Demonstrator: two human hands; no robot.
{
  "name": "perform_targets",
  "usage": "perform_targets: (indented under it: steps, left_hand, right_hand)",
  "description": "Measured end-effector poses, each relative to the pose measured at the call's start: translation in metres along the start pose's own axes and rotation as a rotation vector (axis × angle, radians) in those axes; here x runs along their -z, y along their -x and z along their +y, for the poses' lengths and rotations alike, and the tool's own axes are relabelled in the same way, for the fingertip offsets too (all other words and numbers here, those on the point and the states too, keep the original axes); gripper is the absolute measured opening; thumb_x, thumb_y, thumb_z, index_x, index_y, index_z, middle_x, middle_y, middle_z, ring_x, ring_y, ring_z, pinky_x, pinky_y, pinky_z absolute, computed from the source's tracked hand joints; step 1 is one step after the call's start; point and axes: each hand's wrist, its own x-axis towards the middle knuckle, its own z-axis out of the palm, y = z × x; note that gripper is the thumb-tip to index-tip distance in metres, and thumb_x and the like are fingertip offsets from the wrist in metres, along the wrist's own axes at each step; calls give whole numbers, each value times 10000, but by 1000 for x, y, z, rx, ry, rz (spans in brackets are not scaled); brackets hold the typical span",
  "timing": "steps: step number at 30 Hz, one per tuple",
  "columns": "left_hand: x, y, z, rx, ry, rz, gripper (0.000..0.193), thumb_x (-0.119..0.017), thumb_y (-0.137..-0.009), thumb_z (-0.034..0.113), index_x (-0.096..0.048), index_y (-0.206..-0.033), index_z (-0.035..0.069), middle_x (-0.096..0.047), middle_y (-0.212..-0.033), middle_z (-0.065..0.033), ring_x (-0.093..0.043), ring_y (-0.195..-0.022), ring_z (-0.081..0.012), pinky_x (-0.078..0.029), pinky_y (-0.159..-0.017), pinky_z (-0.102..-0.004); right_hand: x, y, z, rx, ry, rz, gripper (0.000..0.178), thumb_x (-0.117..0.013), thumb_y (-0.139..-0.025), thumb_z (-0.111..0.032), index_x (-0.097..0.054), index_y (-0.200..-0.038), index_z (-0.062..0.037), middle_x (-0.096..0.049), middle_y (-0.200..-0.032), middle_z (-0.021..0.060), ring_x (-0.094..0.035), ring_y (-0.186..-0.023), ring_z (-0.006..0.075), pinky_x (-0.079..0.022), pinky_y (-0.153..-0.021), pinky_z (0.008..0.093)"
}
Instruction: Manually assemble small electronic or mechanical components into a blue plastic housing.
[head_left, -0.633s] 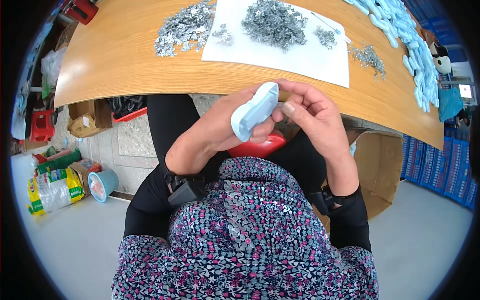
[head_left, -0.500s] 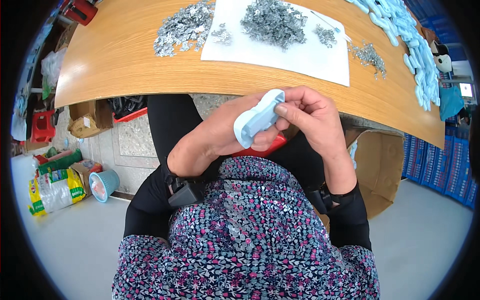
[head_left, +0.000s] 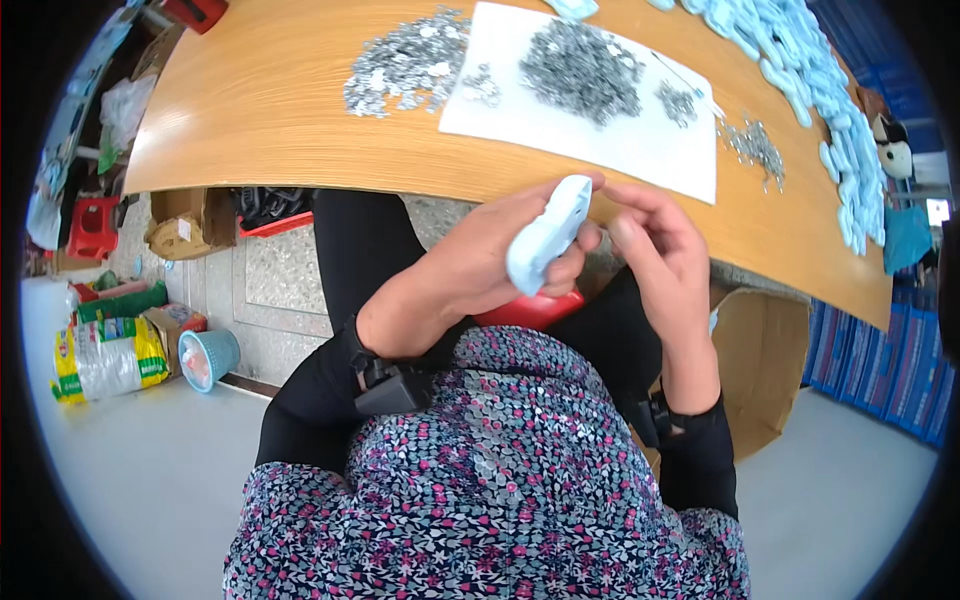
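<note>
A light-blue plastic shell, long and narrow-waisted, rests tilted in my left hand, whose fingers are closed round it. Its smooth side faces up, with small dark marks near the upper end. Just right of the shell is my right hand, thumb and forefinger bent and apart; nothing shows between them. Beyond both hands, a white sheet on the table carries a large heap of small metal pieces. A smaller metal pile lies beside that heap.
The wooden table has its near edge just past my hands. Flat metal pieces lie left of the sheet, small metal parts right of it. Many blue shells are piled at far right. A cardboard box stands below.
The blue shell has turned over from its hollow side to its smoother side. My right thumb and fingers have come off it and moved right. The view has shifted slightly.
</note>
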Motion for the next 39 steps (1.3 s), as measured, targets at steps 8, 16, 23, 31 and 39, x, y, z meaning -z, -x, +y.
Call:
perform_targets:
  steps: [8, 16, 23, 31, 39]
  left_hand:
    - [-32, 1, 8, -384, -721, 414, 558, -427, -997, 100, -320, -1533, -18, -560, -1289, -96, -553, -1113, -146, -448, -967, -292]
    - [4, 29, 64, -3, -880, 102, 467, -489, -1043, 230, -476, -1445, -6, -584, -1354, -86, -521, -1242, -146, -402, -1055, -301]
    - [15, 44, 67, 269, -557, 30, 557, -353, -1072, 350, -262, -1552, 83, -645, -1081, -124, -677, -857, -190, -572, -724, -325]
    - [28, 41, 51, 57, -182, 110, 524, -423, -1003, 234, -368, -1496, 63, -629, -1014, -108, -686, -836, -225, -566, -749, -331]
    - [16, 36, 56, -23, -258, 178, 561, -519, -993, 189, -342, -1513, 79, -622, -1009, -80, -671, -844, -201, -565, -779, -331]
  right_hand:
    - [-22, -1, -5, 326, 435, 109, 426, -786, -797, -108, -578, -1157, -14, -669, -962, 78, -628, -875, 123, -514, -811, 298]
    - [-13, -25, -26, 39, 279, -339, 267, -682, -875, -56, -650, -1137, -9, -648, -968, -12, -557, -898, 77, -465, -815, 257]
    - [-13, -73, -37, 167, 537, -78, 236, -723, -868, -86, -689, -1093, -28, -647, -911, -9, -571, -825, 85, -468, -775, 259]
    - [-8, -103, 3, 566, 1254, 145, 82, -751, -800, -93, -704, -867, -84, -645, -785, 48, -617, -802, 234, -449, -771, 368]
    - [-9, -103, 10, 524, 1252, 159, 73, -756, -792, -123, -698, -837, -116, -635, -768, 8, -594, -791, 209, -392, -777, 375]
